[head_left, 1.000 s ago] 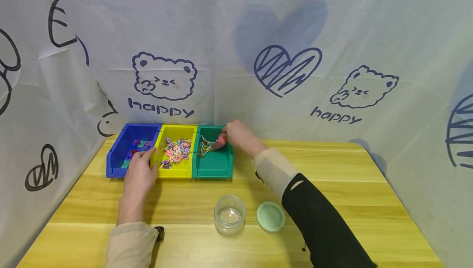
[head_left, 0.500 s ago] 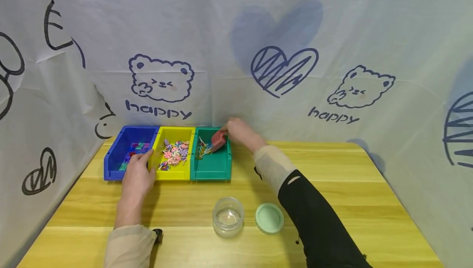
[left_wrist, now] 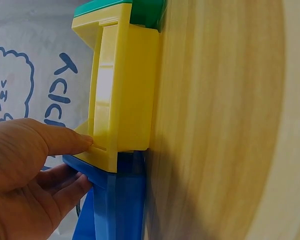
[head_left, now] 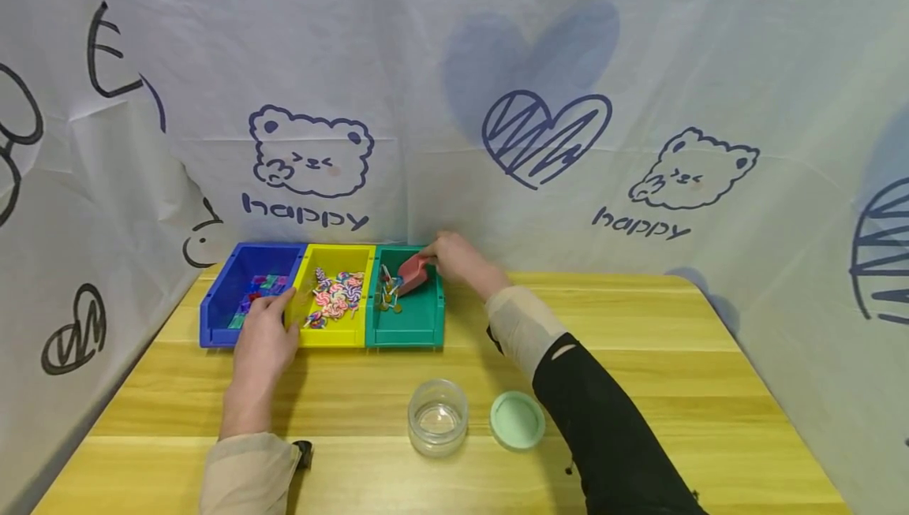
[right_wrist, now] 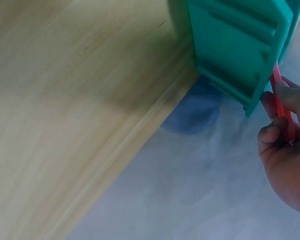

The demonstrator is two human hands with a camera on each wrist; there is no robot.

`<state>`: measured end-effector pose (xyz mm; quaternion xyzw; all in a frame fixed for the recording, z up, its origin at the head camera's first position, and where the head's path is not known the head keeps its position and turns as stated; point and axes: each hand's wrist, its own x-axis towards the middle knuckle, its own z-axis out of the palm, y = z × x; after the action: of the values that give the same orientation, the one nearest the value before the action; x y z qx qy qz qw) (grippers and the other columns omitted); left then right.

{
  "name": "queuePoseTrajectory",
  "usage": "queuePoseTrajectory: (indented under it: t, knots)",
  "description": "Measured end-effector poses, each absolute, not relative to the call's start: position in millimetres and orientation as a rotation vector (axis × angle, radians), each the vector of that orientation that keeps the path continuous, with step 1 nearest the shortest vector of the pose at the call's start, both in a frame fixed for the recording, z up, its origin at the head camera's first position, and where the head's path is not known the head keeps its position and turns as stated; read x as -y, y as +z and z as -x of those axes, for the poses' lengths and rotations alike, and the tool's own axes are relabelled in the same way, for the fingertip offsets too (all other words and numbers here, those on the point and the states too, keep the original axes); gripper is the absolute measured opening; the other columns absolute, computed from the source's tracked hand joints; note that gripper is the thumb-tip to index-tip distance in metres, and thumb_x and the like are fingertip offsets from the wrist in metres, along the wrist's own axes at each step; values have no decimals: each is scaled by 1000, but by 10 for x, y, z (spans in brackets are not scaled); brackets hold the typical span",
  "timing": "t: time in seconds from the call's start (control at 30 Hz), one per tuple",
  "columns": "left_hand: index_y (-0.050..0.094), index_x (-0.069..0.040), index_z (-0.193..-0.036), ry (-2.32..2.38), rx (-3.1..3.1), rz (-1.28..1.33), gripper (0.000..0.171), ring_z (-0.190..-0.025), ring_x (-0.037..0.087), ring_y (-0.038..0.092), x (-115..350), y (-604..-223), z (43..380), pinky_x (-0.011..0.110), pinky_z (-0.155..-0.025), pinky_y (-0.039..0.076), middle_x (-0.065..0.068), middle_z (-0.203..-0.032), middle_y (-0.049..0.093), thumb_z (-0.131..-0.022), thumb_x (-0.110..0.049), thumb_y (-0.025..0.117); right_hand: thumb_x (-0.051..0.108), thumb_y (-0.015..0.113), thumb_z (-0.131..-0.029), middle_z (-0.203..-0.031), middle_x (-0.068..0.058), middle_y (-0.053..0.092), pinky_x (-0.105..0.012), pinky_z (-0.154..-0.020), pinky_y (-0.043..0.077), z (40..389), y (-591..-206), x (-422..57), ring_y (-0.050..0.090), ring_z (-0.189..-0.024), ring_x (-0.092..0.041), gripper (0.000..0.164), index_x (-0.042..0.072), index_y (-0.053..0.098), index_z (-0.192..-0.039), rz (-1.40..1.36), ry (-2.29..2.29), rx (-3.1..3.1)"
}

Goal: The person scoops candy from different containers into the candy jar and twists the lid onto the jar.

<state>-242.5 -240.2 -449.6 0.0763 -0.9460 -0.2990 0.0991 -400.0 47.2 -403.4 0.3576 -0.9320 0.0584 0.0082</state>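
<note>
My right hand (head_left: 458, 256) grips the handle of a small red scoop (head_left: 412, 274) over the far right wall of the green bin (head_left: 408, 327). The scoop's blade is inside, against a small pile of stick-like pieces (head_left: 388, 296) at the left. In the right wrist view, fingers and thumb wrap the red handle (right_wrist: 285, 117). My left hand (head_left: 266, 335) pinches the adjoining walls of the yellow bin (left_wrist: 135, 90) and the blue bin (left_wrist: 125, 200), thumb on the yellow side, fingers on the blue side. Swirl lollipops (head_left: 335, 298) lie in the yellow bin, coloured translucent pieces (head_left: 264, 285) in the blue.
A clear glass jar (head_left: 437, 420) stands uncovered on the wooden table (head_left: 639, 389), in front of the bins. Right of it lies a pale green round lid (head_left: 518, 420). A white cloth (head_left: 440, 184) with drawings hangs close behind the bins.
The scoop has moved left and tipped against the pieces in the green bin, and some pieces have shifted. The left hand keeps its hold on the bin walls.
</note>
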Motion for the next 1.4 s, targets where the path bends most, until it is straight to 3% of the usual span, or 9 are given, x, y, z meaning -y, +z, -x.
queuePoseTrajectory:
  t: [0.13,0.6,1.0,1.4]
  knots:
    - [43,2,-154,-889,2808,-232,59,-129,56,47,2402,-4504,2429,67,-109,39,36,-143,43,-98,-3,61,7,62,-104,-104,-11,68,-35,-84,50,3991,-4062,-440,53,-90,-23,30,11,72,-131,-1079,170,2945]
    - [44,2,-154,-883,2794,-220,58,-129,55,48,2406,-4487,2443,67,-109,39,34,-143,44,-98,-2,62,8,60,-105,-105,-12,69,-35,-85,54,4008,-4157,-337,61,-94,-26,28,12,73,-129,-967,288,2916]
    - [45,3,-153,-869,2782,-208,59,-128,55,48,2390,-4488,2437,66,-110,39,34,-142,45,-97,-1,62,9,58,-106,-110,-13,65,-36,-93,52,4082,-4189,-380,59,-99,-27,28,8,73,-131,-1122,329,2893]
    - [46,3,-152,-857,2773,-221,58,-127,56,49,2385,-4489,2425,68,-107,40,35,-142,45,-97,-1,61,18,56,-108,-110,-8,67,-35,-91,49,3978,-4094,-403,55,-97,-22,29,14,73,-131,-1150,395,3031]
